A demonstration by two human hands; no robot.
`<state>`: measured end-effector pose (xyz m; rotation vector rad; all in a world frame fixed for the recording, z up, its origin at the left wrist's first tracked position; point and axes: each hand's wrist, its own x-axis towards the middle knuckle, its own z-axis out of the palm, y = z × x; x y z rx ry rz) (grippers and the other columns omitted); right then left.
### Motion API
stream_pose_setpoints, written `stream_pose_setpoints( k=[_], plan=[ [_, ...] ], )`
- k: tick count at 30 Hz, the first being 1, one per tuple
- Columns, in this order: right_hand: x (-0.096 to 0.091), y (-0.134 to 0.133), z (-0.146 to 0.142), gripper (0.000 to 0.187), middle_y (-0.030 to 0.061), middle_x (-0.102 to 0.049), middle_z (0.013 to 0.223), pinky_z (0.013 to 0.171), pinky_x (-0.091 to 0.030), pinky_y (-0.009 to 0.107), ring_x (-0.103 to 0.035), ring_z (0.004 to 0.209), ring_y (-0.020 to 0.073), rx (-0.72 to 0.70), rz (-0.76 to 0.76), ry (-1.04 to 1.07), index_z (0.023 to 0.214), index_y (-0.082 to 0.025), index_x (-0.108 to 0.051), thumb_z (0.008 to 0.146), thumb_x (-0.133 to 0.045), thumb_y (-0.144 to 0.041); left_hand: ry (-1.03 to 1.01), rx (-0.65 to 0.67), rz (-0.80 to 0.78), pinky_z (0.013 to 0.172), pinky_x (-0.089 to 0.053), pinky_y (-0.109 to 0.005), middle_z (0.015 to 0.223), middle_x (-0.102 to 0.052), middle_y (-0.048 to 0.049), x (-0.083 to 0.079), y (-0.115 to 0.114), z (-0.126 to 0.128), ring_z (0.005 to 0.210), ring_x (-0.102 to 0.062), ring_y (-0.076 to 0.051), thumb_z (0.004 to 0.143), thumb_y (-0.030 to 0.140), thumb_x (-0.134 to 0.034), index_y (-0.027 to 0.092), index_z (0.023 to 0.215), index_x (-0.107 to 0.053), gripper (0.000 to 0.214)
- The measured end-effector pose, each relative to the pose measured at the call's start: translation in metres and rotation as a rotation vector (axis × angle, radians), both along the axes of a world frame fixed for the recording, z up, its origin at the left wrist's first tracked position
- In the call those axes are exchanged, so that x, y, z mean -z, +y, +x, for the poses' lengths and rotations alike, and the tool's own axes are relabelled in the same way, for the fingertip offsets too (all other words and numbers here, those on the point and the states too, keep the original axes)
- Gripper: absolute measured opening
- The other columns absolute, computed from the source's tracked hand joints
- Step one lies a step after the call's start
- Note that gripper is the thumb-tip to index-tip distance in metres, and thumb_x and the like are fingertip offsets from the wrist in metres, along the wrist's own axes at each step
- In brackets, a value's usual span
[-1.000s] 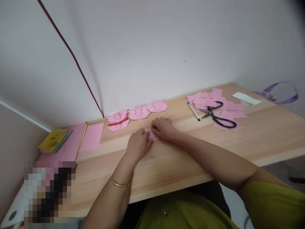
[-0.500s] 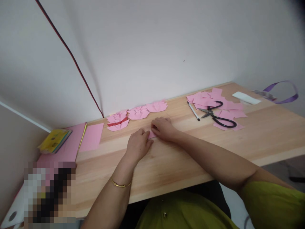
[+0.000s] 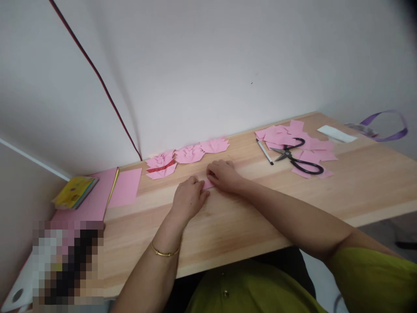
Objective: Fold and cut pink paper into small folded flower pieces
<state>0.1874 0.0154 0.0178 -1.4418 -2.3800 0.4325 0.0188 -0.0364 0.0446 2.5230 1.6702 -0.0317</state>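
Observation:
A small piece of pink paper [image 3: 207, 184] lies on the wooden table between my hands, and its ends are hidden under my fingers. My left hand [image 3: 189, 198] is closed on the paper's left end, thumb at the near side. My right hand [image 3: 224, 176] has its fingers curled over the right end. Beyond them, along the wall, sit several folded pink paper pieces [image 3: 189, 154] in overlapping clusters, with a red strip [image 3: 161, 166] across the leftmost one.
Black-handled scissors [image 3: 286, 154] lie open on pink paper scraps [image 3: 280, 135] at the right, beside a marker pen [image 3: 264, 152]. A white strip [image 3: 337, 134] is farther right. Pink sheets [image 3: 125, 187] and a yellow packet [image 3: 74, 191] are at the left. A blurred patch covers the lower left.

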Motion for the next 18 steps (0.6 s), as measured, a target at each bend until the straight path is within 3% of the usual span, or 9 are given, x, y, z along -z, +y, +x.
stream_pose_setpoints(
  k=[7,15,18],
  plan=[
    [0.0002,-0.0006,-0.0003,0.014,0.0055,-0.062,0.096,0.083,-0.028,0.035,-0.052,0.092,0.0203,-0.008,0.001,-0.006,0.089,-0.020,-0.060,0.084,-0.050,-0.028,-0.034,0.008,0.012,0.079,-0.044,-0.032,0.099,-0.057,-0.0057,0.0014,-0.0009,-0.0003,0.088,-0.058,-0.020,0.087,0.035,-0.049,0.026,0.118,-0.058,0.033],
    [-0.0002,0.0008,-0.0033,0.013,0.0051,-0.063,0.093,0.082,-0.029,0.036,-0.052,0.091,0.0212,0.024,-0.010,-0.009,0.086,-0.021,-0.061,0.081,-0.053,-0.030,-0.019,0.000,0.015,0.076,-0.044,-0.032,0.098,-0.058,-0.0059,-0.0006,-0.0016,0.0023,0.086,-0.058,-0.020,0.087,0.036,-0.050,0.026,0.111,-0.061,0.029],
    [-0.0007,0.0008,-0.0035,0.011,0.0050,-0.063,0.092,0.080,-0.029,0.035,-0.052,0.089,0.0209,0.027,-0.012,-0.012,0.085,-0.021,-0.061,0.080,-0.052,-0.026,-0.028,-0.007,0.019,0.076,-0.044,-0.032,0.096,-0.058,-0.0064,-0.0004,-0.0005,0.0019,0.086,-0.058,-0.020,0.087,0.036,-0.050,0.021,0.099,-0.064,0.024]
  ],
)
